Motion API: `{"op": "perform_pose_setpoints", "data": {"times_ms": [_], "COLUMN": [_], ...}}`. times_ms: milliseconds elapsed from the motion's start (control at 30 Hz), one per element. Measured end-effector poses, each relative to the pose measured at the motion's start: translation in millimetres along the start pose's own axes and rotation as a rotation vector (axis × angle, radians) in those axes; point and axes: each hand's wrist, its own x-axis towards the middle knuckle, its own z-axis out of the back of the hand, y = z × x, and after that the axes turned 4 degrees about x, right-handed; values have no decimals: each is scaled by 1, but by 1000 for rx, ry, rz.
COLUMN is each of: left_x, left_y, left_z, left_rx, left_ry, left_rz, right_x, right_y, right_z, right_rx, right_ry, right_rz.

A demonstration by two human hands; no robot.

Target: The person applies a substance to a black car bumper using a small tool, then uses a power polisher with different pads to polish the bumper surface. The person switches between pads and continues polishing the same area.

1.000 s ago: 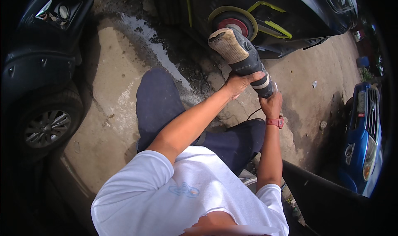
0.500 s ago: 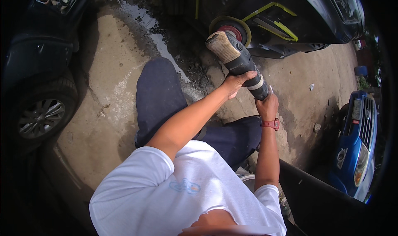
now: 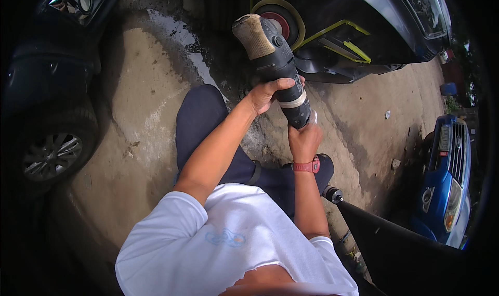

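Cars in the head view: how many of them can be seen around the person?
3. A black car at the left, a dark car at the top by the polisher, a blue car at the right. Others may be hidden.

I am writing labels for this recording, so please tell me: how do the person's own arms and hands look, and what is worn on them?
Both forearms are bare, and the left hand and right hand wear no gloves. A red wristband or watch with a dark face sits on the right wrist. Short white sleeves of a T-shirt cover only the upper arms. No rings or markings can be made out.
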Motion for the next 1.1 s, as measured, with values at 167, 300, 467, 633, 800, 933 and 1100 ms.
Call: {"op": "perform_pose_setpoints", "data": {"times_ms": [167, 300, 467, 633, 800, 933, 1100], "left_x": [23, 40, 28, -7, -14, 8, 39], "left_y": [-76, -110, -74, 3, 20, -34, -135], "left_z": [-46, -53, -2, 60, 73, 64, 42], "left_rx": [161, 146, -11, -252, -272, -223, -88], "left_ry": [188, 306, 250, -4, -9, 5, 0], "left_rz": [-210, -241, -112, 82, 92, -18, -174], "right_x": [12, 31, 19, -18, -28, 2, 51], "right_y": [59, 84, 77, 43, 42, 77, 147], "right_z": [31, 59, 25, -16, -27, -20, 1], "right_rx": [297, 430, 382, 180, 237, 308, 441], "right_ry": [-63, 133, 93, 224, 241, 213, 188], "right_rz": [48, 118, 45, -59, -115, -43, 73]}}
